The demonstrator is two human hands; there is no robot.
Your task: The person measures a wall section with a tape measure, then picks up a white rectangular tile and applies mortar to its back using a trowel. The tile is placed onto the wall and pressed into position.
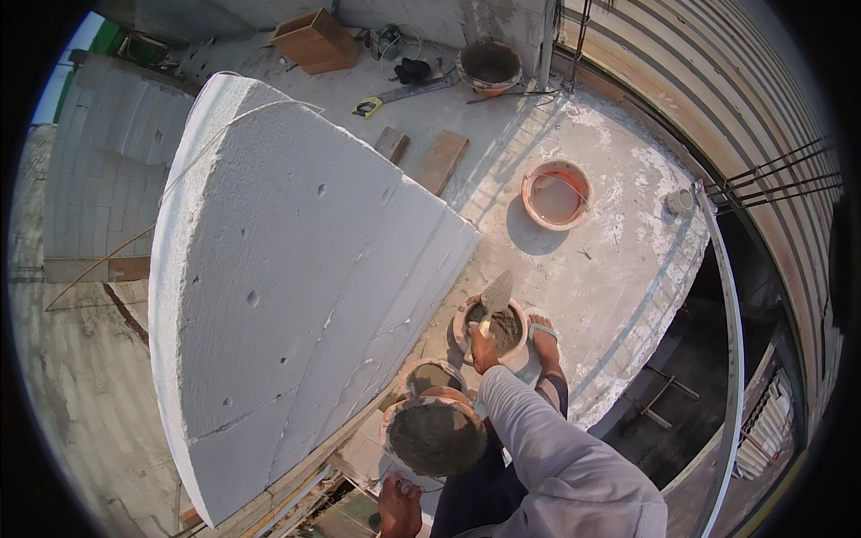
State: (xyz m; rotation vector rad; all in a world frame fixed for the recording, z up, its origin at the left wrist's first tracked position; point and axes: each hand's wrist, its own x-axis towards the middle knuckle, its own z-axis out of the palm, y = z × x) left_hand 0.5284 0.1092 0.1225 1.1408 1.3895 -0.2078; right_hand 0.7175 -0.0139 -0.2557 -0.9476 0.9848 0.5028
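My right hand is closed around the handle of a pointing trowel. The trowel's mortar-smeared blade is over a small bucket of wet grey mortar. Closer to me, a larger bucket is tilted and nearly full of grey mortar. A third bucket is partly hidden behind it. My left hand has its fingers curled, just below the larger bucket. What it grips is hidden. A tall white block wall stands to the left of the buckets.
An orange bucket of cloudy water stands ahead on the concrete floor. Farther off are a handsaw, another bucket, wooden boards and a brown box. At right, the slab drops beside a dark opening and a metal rail.
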